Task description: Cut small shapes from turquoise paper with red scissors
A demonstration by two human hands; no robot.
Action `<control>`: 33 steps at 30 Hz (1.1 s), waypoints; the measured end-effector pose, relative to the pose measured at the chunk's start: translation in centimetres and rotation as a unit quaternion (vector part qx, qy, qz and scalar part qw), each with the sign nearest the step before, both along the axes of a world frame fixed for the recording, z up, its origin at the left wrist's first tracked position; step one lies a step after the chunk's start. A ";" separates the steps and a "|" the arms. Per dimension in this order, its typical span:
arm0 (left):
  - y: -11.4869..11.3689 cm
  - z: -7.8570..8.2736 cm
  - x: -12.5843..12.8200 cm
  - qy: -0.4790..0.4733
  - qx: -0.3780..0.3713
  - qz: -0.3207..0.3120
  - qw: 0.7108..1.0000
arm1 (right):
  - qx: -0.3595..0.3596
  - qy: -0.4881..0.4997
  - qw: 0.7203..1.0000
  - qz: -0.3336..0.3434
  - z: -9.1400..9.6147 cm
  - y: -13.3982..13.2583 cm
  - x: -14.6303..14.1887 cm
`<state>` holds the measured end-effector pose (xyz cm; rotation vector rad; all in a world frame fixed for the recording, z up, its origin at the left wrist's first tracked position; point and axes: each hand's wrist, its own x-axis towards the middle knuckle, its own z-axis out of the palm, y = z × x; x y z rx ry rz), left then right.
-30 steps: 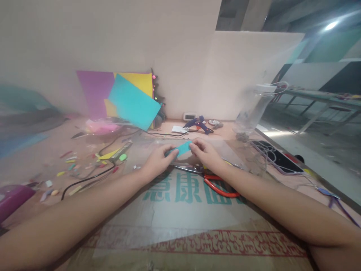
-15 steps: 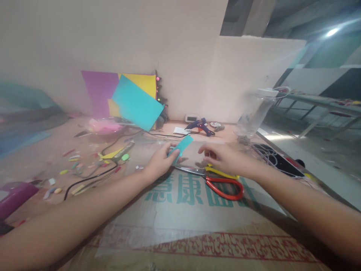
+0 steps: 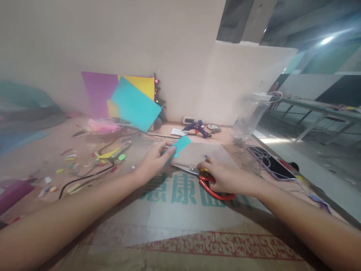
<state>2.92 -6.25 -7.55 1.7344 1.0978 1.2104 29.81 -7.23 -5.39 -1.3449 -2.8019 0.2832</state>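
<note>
My left hand [image 3: 158, 157] pinches a small turquoise strip of foam or paper [image 3: 182, 144] between thumb and fingers. To its right, my right hand [image 3: 218, 174] has its fingers curled round the handles of a pair of scissors [image 3: 217, 194] with red and yellow grips. The metal blades point left, toward the left hand, and lie low over the clear sheet [image 3: 169, 216]. The yellow grip is mostly hidden by the right hand. A small piece with a purplish tip [image 3: 207, 155] shows just beyond the right fingers.
Behind the hands are a dark blue glue gun [image 3: 199, 128], a small white clock-like display [image 3: 188, 119] and leaning purple, yellow and turquoise sheets [image 3: 138, 105]. Scraps and a black cable [image 3: 84, 175] lie left. A phone [image 3: 270, 163] and a clear bottle [image 3: 249, 116] stand right.
My right hand has come down and closed round the scissors' handles, where it hovered above them before. The left hand still holds the turquoise strip. The view has shifted slightly.
</note>
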 end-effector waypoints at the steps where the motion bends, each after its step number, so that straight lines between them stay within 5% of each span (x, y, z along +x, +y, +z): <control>1: -0.3 0.8 -0.1 0.006 0.006 0.004 1.000 | -0.007 0.006 1.000 -0.015 0.0 0.0 0.0; 5: -1.6 3.4 -0.5 -0.002 0.012 -0.011 1.000 | 0.027 0.093 0.993 -0.071 0.2 -0.1 -0.3; 9: -2.6 5.1 -0.1 0.007 0.057 -0.009 0.998 | 0.052 0.304 0.948 -0.079 1.0 -0.1 -0.9; 14: -2.6 6.8 1.5 -0.020 0.078 0.001 0.997 | -0.132 0.518 0.844 -0.043 1.1 -1.0 -2.0; 16: -2.2 7.1 2.1 -0.065 0.069 0.001 0.995 | -0.142 0.549 0.824 -0.023 0.8 -1.5 -2.3; 22: -1.6 6.4 2.6 -0.151 0.017 -0.027 0.988 | -0.069 0.492 0.868 0.017 0.3 -2.4 -2.1; 28: -2.2 5.2 3.1 -0.192 -0.033 -0.036 0.980 | -0.114 0.459 0.881 -0.004 0.0 -3.3 -2.7; 33: -3.0 4.9 4.0 -0.212 -0.074 -0.050 0.973 | -0.079 0.447 0.891 0.016 0.2 -3.7 -3.0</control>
